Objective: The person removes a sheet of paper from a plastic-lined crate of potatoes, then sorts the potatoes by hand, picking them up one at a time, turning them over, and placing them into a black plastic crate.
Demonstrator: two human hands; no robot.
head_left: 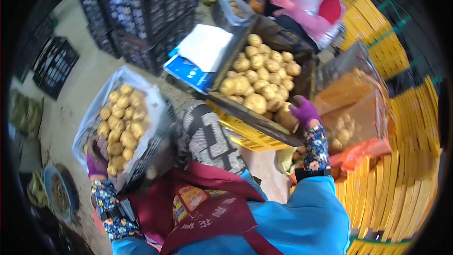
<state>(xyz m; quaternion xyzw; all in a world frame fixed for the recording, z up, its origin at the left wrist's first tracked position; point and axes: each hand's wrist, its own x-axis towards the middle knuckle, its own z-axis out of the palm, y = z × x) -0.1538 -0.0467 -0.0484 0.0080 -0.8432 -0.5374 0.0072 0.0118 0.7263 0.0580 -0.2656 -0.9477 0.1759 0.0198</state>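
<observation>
My left hand (97, 157), in a purple glove, is at the near left side of a plastic-lined crate (158, 99) full of small potatoes (123, 119). Its fingers touch the liner and the potatoes at the edge, partly blurred. My right hand (304, 112), also in a purple glove, has its fingers apart at the right end of a dark wooden-looking box (306, 73) of larger potatoes (264, 73). A big potato (286, 117) lies beside its fingertips inside the box. The box rests on a yellow crate (250, 132).
Stacked black crates (151, 14) stand beyond the lined crate. A white sheet (206, 46) lies on a blue packet (188, 71). An orange mesh bag (351, 94) is at the right, before yellow crates (401, 174). Another person (323, 16) sits beyond the box. A blue basin (59, 193) is lower left.
</observation>
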